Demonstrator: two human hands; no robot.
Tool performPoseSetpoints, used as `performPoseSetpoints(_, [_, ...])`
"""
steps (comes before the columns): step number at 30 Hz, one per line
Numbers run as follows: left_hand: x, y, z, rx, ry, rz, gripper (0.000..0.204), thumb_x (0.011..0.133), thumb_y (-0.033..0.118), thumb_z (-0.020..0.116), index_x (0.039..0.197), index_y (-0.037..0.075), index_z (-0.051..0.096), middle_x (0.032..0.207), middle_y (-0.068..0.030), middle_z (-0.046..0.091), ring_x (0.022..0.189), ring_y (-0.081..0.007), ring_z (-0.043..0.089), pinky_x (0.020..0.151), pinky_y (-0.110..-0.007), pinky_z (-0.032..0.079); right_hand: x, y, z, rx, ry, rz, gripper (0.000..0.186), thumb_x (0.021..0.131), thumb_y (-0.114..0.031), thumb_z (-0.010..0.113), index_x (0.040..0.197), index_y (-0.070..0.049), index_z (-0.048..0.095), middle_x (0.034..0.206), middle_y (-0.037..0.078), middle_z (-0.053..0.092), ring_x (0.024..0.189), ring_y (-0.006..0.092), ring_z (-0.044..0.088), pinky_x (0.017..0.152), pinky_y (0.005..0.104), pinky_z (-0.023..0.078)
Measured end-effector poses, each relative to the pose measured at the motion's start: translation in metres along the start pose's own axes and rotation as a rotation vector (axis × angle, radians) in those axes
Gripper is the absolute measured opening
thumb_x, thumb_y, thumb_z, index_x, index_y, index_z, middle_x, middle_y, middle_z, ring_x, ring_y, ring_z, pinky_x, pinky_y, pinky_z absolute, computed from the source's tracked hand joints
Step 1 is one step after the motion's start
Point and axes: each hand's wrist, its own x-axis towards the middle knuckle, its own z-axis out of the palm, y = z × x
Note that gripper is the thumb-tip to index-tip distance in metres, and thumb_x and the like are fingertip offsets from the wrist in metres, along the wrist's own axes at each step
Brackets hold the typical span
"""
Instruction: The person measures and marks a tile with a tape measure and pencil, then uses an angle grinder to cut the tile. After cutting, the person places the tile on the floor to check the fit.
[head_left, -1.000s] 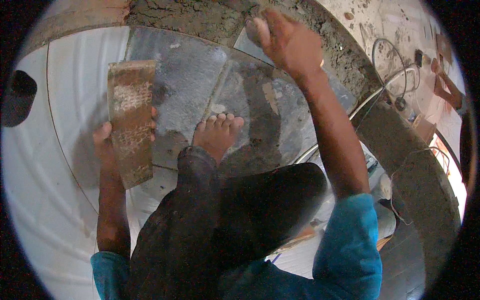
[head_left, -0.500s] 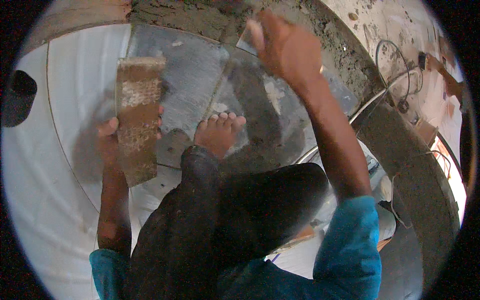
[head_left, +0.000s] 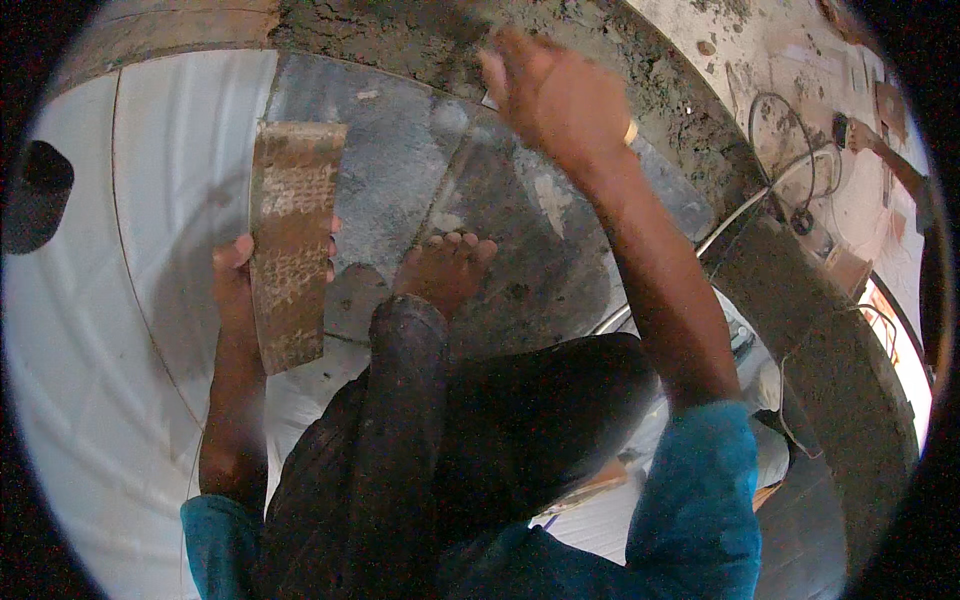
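Note:
My left hand (head_left: 232,275) grips a narrow strip of tile (head_left: 293,245) by its long edges, thumb on one side and fingertips on the other. Its brown, ribbed face with whitish patches is turned up. Ahead and to the right, my right hand (head_left: 570,105) is closed around a trowel (head_left: 632,132); only the light handle end and a sliver of the blade show, the rest being covered by the hand. That hand hovers at the border of the rough wet mortar (head_left: 400,40) and the grey floor tiles (head_left: 350,125).
My bare foot (head_left: 450,270) rests on the dusty grey tiles. White glossy panels (head_left: 180,180) line the left. A pale hose (head_left: 735,215) and a dark cable (head_left: 800,190) lie to the right, by a grey band (head_left: 840,380). Another person's arm (head_left: 885,150) shows at the far right.
The tile strip appears slightly farther right and more upright in view. My right hand has shifted a little left, and less of the trowel blade shows.

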Motion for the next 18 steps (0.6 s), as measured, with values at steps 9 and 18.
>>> performPoseSetpoints(9, [-0.007,0.007,0.004,-0.202,-0.047,-0.072,0.089,0.082,0.054,0.056,0.144,-0.008,0.038,0.132,-0.0261,0.056,0.109,-0.0318,0.064,0.087,-0.040,0.057,-0.004,-0.010,-0.016,-0.089,0.037,-0.074,0.030,0.096,-0.044,0.056,0.107,-0.017,0.064,0.088,0.011,0.072,0.071,0.0364,0.070,0.058,0.0472,0.057])
performPoseSetpoints(18, [-0.010,0.012,0.011,-0.184,-0.073,-0.035,0.085,0.084,0.052,0.057,0.143,-0.007,0.039,0.131,-0.0254,0.057,0.108,-0.0325,0.064,0.088,-0.043,0.057,0.000,-0.003,-0.036,-0.128,0.059,-0.010,0.034,0.098,-0.045,0.053,0.111,-0.015,0.063,0.102,0.010,0.071,0.085,0.0335,0.071,0.064,0.0497,0.057])
